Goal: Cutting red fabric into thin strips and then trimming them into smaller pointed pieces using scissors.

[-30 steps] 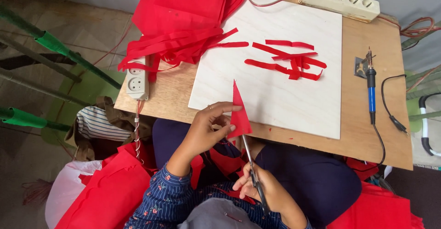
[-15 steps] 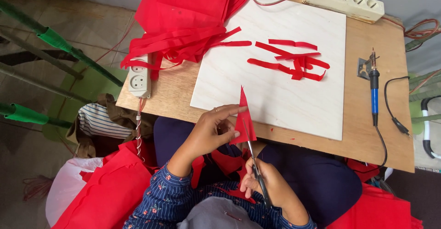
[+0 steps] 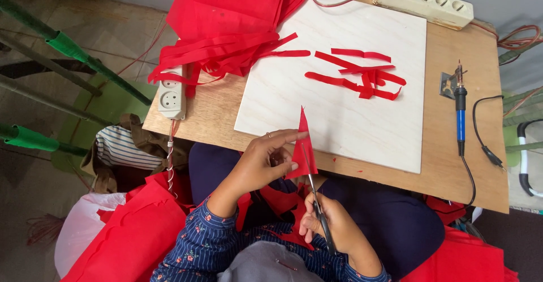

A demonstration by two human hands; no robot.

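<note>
My left hand (image 3: 261, 160) pinches a pointed red fabric piece (image 3: 301, 143) upright over the near edge of the white board (image 3: 345, 118). My right hand (image 3: 328, 225) grips a pair of scissors (image 3: 314, 189) whose blades reach up into the lower edge of that red piece. Both hands hover above my lap, just in front of the wooden table (image 3: 215, 112). Several cut red strips (image 3: 356, 76) lie on the board farther away.
A heap of red fabric (image 3: 232, 16) covers the table's far left. A white socket block (image 3: 171, 96) sits at the left edge, a power strip (image 3: 427, 2) at the back, a blue soldering iron (image 3: 460, 107) on the right. Red cloth (image 3: 130, 237) and bags lie on the floor.
The red piece has shifted slightly to the right and the scissors have closed in on its lower edge. Both hands stay in front of the board.
</note>
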